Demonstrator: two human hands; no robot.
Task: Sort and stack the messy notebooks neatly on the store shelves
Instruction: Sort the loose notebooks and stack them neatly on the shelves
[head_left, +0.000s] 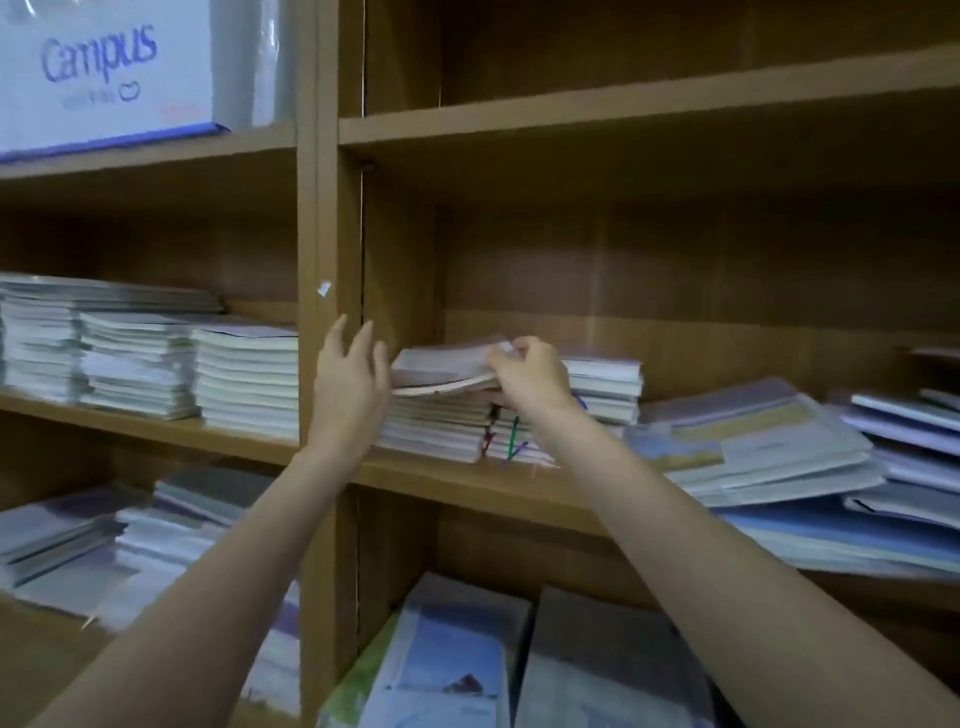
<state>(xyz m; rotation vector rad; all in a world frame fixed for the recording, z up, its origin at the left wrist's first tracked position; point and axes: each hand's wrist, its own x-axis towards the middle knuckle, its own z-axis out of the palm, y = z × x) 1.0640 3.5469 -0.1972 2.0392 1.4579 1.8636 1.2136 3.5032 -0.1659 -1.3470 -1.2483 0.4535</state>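
We extend 2 bare forearms forward and upward, converging slightly toward the centre of the view. Our left hand (349, 387) is raised with its back toward us, fingers straight and loosely spread, thumb apart from the other 4 fingers, gripping nothing. Our right hand (530, 371) sits at about the same height, wrist bent, fingers curled downward and pinched together at the tips. Both wrists are uncovered.

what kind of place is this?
Likely a stationery shop's stock shelves: wooden shelving filled with stacks of wrapped notebooks, a Campus-branded pack up top, and a messy pile at right.
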